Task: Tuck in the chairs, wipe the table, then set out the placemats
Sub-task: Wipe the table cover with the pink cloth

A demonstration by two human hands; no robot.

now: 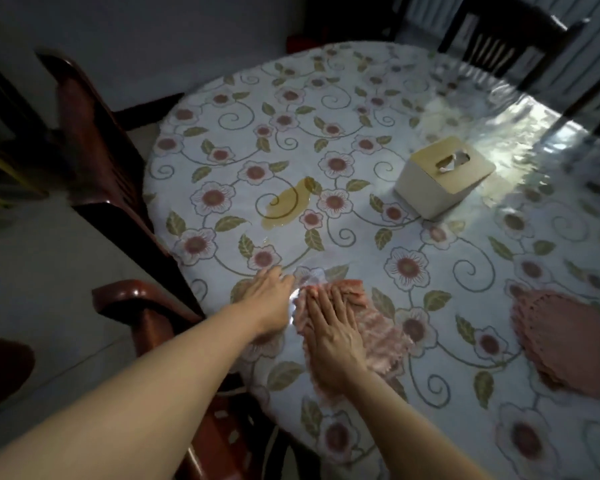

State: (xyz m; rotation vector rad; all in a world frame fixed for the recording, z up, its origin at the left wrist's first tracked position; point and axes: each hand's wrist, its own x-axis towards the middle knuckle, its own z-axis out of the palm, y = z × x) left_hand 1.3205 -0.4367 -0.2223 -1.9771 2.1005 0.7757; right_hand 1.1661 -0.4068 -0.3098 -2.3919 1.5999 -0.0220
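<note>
Both hands flat, fingers spread: right hand (329,337) pressing pink cloth (378,337), left hand (269,299) on bare worktop (447,237). Tissue box (444,176) holds tissue; no readable labels.

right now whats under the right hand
A pink cloth lies flat on the table under the right hand; its edges show around the palm. The part beneath the palm is covered, so I cannot tell what lies there. The left hand rests bare beside it.

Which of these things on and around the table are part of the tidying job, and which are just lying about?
Part of the job: pink cloth under the right hand, left hand, yellowish spill, stack of pink placemats, table, wooden chairs.

Just there: tissue box.
</note>
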